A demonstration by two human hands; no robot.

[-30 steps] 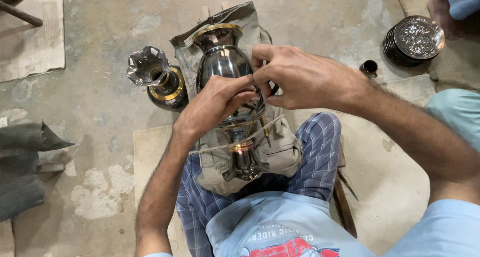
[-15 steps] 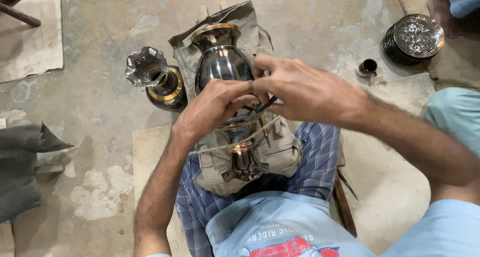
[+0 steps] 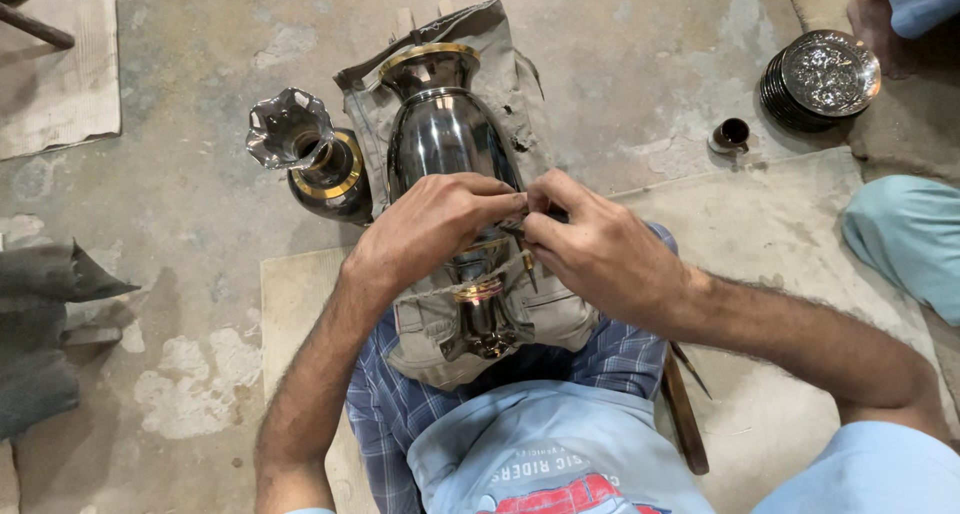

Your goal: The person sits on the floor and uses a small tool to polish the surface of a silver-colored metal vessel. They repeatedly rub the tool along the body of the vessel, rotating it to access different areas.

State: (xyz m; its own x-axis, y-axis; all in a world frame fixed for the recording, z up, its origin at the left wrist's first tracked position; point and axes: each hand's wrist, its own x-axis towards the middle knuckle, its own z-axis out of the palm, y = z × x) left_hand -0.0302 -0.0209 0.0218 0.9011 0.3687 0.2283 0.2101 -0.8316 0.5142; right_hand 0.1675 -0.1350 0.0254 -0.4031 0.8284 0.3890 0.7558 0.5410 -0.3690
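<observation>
On the floor at our left stands a second dark vase point(image 3: 318, 164) with a fluted mouth and gold band, apart from our hands. Our left hand point(image 3: 425, 229) presses on the tall dark vase point(image 3: 445, 134) lying on cloth across our lap, its grip loosely curled; we judge the surface work partway along. Our right hand point(image 3: 600, 259) pinches a thin tool point(image 3: 527, 264) against the vase's waist.

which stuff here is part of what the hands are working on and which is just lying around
In use:
- dark vase
- grey cloth under it
- left hand on the vase
- right hand holding a thin tool

Lying about:
- second vase
- plate stack
- small cup
- dark cloth
</observation>
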